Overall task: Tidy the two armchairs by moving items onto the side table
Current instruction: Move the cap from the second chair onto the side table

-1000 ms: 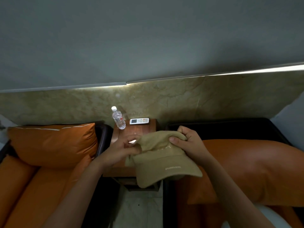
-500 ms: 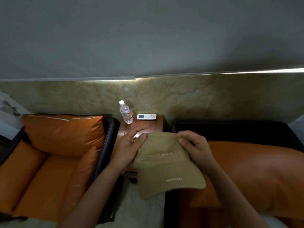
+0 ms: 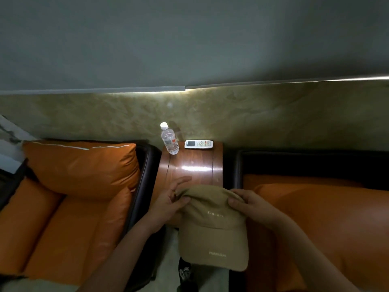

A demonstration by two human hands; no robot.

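Cap (image 3: 212,224) is pinched at the crown by both hands: left hand (image 3: 168,205) on the left edge, thumb on top and fingers curled behind; right hand (image 3: 250,204) clamped likewise on the right edge. It is held over the near edge of the table (image 3: 193,165), brim pointing back at the person and hanging over the floor gap between left chair (image 3: 73,197) and right chair (image 3: 315,218). Contact with the tabletop cannot be told. Risks as judged: if released here, most of the cap is left unsupported and the glossy top gives little grip, so a slide to the floor is likely. If pushed too far back, the upright bottle (image 3: 169,140) could be tipped or the remote (image 3: 198,144) shoved against the wall. Clear space is seen mid-table, so placement there is advised.
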